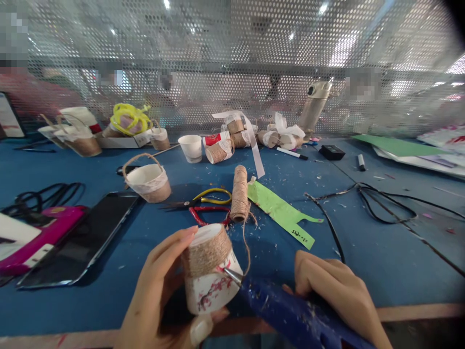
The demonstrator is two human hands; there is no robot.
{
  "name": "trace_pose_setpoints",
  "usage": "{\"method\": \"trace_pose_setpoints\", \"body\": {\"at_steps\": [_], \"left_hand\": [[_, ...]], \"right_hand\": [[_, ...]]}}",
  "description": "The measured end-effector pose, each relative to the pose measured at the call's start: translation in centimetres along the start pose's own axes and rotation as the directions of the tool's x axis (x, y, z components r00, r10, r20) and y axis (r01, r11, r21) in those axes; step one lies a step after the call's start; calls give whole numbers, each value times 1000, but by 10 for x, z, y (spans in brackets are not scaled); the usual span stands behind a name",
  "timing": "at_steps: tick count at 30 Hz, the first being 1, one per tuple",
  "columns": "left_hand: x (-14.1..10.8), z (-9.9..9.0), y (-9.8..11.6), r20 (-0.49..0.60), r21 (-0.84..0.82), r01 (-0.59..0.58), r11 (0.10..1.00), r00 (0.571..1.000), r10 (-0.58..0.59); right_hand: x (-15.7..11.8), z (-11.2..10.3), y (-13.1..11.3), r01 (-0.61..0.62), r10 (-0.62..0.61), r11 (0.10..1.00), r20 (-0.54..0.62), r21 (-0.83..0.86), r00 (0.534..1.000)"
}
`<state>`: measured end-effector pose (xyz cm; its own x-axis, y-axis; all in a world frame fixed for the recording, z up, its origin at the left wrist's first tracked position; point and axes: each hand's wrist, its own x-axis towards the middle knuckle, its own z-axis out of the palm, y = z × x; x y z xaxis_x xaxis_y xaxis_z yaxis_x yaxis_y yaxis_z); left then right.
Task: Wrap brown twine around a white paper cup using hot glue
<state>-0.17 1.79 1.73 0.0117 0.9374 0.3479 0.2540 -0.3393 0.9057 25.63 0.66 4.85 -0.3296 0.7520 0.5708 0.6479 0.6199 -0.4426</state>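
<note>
My left hand point(163, 286) is wrapped round an upturned paper cup point(214, 293) with a pink blossom print, fingers at its base and thumb near its rim. Twine covers the half of the cup towards its base. A blue glue gun point(286, 310) is in my right hand point(334, 286), its metal tip against the cup's side just below the twine. From the cup, a loose strand runs to the twine roll point(240, 194) lying behind it. Scissors point(203, 201) with yellow and red handles lie left of the roll.
A twine-handled cup basket point(148, 182) stands at the left, behind a black phone point(82, 240) and a pink device point(47, 232). Green paper point(283, 213) lies right of the roll. Black cable point(381, 203) loops across the right side. Several wrapped cups line the perforated screen point(232, 63).
</note>
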Motion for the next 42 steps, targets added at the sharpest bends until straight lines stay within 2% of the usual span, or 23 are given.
{"method": "trace_pose_setpoints", "body": {"at_steps": [5,11,15,19,23,27,37,42], "left_hand": [[0,0,0,-14,-50,62,997,998,-63],[0,-1,0,1,-64,72,995,997,-72],[2,-5,-5,32,0,12,1000,999,-12],[5,-13,-12,104,17,-73,997,992,71],[5,-17,-16,79,31,-47,998,996,44],[4,-17,-16,83,59,-44,997,996,39],[5,-16,-14,135,96,-94,991,988,81],[6,-15,-11,148,130,-122,984,984,102]], "right_hand": [[-1,2,2,-27,26,999,-17,-46,1000],[1,1,-1,-53,51,998,-54,-40,997],[2,0,0,-16,15,999,-15,-50,1000],[2,1,-2,-36,33,998,-55,-56,998],[3,1,-6,-77,75,997,-102,-24,992],[4,-1,-7,-63,61,998,-123,-16,991],[4,0,-9,-91,89,996,-94,-17,992],[4,1,-7,-31,30,999,-82,-11,996]]}}
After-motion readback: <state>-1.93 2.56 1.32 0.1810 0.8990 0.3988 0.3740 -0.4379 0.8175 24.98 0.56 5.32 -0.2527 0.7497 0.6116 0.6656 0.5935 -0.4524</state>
